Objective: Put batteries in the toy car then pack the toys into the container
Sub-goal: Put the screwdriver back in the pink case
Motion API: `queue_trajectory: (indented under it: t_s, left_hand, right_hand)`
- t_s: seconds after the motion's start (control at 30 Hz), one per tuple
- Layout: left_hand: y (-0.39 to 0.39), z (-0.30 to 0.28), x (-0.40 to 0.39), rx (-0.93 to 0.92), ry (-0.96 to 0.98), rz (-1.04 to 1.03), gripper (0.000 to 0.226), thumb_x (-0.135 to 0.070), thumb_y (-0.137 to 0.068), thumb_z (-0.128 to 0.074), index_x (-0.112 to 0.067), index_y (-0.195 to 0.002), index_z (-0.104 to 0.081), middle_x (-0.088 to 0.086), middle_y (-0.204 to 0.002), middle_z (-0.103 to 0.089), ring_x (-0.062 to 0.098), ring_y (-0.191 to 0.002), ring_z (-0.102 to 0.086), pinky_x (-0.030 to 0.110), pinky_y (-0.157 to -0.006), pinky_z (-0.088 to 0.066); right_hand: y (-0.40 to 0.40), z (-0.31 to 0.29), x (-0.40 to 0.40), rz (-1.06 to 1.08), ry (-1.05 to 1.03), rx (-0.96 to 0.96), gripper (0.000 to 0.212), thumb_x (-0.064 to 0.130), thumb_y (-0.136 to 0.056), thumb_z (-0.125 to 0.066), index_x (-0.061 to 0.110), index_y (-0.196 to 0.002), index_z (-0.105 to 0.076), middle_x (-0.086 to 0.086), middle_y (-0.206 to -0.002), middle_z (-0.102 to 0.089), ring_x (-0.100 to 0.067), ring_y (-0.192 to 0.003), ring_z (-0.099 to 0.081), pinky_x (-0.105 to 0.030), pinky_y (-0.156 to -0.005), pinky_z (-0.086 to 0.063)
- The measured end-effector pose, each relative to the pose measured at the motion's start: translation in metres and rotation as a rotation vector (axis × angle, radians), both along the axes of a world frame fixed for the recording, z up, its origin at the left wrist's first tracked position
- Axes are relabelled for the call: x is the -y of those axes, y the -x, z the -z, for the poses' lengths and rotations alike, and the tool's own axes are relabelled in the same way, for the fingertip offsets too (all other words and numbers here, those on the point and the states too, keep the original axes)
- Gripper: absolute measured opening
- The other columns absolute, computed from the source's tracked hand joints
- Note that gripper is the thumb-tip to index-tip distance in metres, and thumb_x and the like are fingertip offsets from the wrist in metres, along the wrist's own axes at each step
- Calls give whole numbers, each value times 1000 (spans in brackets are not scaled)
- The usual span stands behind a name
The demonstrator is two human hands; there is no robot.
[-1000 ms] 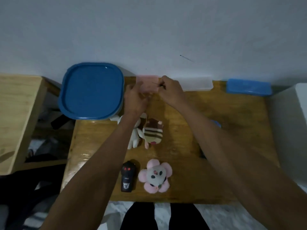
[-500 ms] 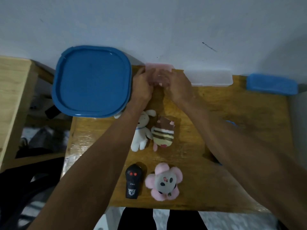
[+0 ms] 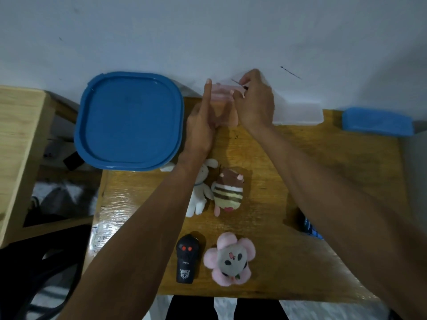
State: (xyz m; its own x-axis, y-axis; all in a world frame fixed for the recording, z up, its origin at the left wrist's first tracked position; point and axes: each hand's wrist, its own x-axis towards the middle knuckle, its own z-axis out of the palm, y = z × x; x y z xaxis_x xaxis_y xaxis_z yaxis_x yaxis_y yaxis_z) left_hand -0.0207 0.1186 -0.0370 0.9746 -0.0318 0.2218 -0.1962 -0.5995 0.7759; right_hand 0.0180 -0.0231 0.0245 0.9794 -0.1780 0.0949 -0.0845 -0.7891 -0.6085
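A small pink see-through box [image 3: 223,112] stands at the table's far edge by the wall. My left hand [image 3: 200,125] holds its left side, index finger straight up along it. My right hand [image 3: 254,100] pinches the box's thin lid [image 3: 227,87] at the top, its right side tilted up. A large container with a blue lid [image 3: 129,121] stands at the far left. Nearer me lie a white bunny plush [image 3: 201,195], a striped plush [image 3: 228,192], a black remote-like toy with two red dots [image 3: 186,259] and a pink flower plush [image 3: 230,258].
A clear flat box [image 3: 298,113] and a blue lid [image 3: 376,121] lie along the far edge at the right. Something blue [image 3: 310,227] shows under my right forearm. A lower wooden surface [image 3: 20,139] stands left of the table [image 3: 265,227].
My right hand has risen from the front of the pink box to its top and lifted the lid's edge. My left index finger has straightened along the box's side.
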Motion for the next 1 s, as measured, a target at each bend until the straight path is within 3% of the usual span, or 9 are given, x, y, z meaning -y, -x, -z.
queue_trajectory:
  t_s: [0.13, 0.27, 0.4, 0.5, 0.6, 0.73, 0.83, 0.93, 1.0]
  left_hand:
    - [-4, 2, 0, -33, 20, -6, 84, 2, -94, -47, -23, -162, -5, 13, -103, -63, 20, -78, -61, 28, -64, -49]
    - [-7, 7, 0, -23, 59, 6, 81, 3, -96, -44, -26, -162, -7, 12, -104, -64, 19, -79, -63, 24, -61, -51]
    - [-4, 6, 1, -42, 73, -8, 87, 12, -90, -44, -22, -162, -10, 13, -88, -60, 17, -71, -58, 9, -58, -38]
    - [-5, 5, 1, -31, 103, 6, 84, 12, -90, -47, -15, -161, -12, 6, -80, -55, 12, -68, -53, 8, -61, -39]
    - [-7, 5, 0, -22, 108, 20, 81, 12, -90, -46, -11, -161, -14, 6, -75, -52, 11, -65, -51, 12, -61, -40]
    - [-5, 2, -1, -26, 79, 16, 83, 10, -88, -49, -11, -161, -14, 6, -75, -54, 8, -61, -48, 6, -56, -37]
    - [-5, 1, -2, -37, 62, 17, 87, 13, -88, -54, -11, -161, -14, 13, -78, -59, 7, -61, -52, 3, -55, -37]
    - [-5, -1, -2, -42, 45, 11, 88, 13, -86, -55, -9, -161, -14, 10, -78, -57, 0, -61, -47, 3, -54, -36]
    - [-4, -1, -2, -39, 44, 10, 88, 14, -86, -55, -9, -161, -14, 9, -81, -57, 0, -63, -48, 2, -55, -36]
  right_hand:
    - [15, -1, -3, -61, -39, 70, 26, 28, -97, -55, 11, -114, -46, -3, -98, -63, -16, -79, -57, -29, -63, -43]
    - [32, 21, -2, -134, -67, 51, 19, 22, -103, -38, 8, -108, -51, -8, -91, -61, -23, -76, -60, -35, -60, -47]
    - [34, 35, -5, -158, 69, -48, 18, 23, -101, -52, 21, -115, -63, -6, -105, -66, -23, -99, -60, -37, -77, -54]
    - [27, 37, -13, -91, 109, -103, 21, 24, -98, -58, 30, -115, -70, -7, -107, -62, -24, -98, -57, -34, -75, -54]
    - [25, 36, -21, -104, 119, -101, 17, 18, -96, -61, 26, -104, -73, -5, -99, -64, -23, -100, -53, -36, -73, -54]
    - [32, 32, -18, -61, 71, 56, 18, 24, -97, -62, 21, -112, -71, 2, -103, -72, -21, -105, -56, -34, -75, -53]
    - [33, 30, -10, 33, -12, 168, 30, 23, -94, -62, 21, -123, -62, 0, -104, -67, -20, -103, -55, -28, -68, -45]
    - [28, 27, -2, 18, -10, 155, 42, 23, -95, -57, 27, -137, -55, -1, -110, -63, -20, -106, -53, -27, -72, -40]
    - [25, 26, 1, -6, 31, 114, 38, 25, -97, -56, 29, -135, -58, -3, -115, -59, -22, -109, -52, -27, -73, -40]
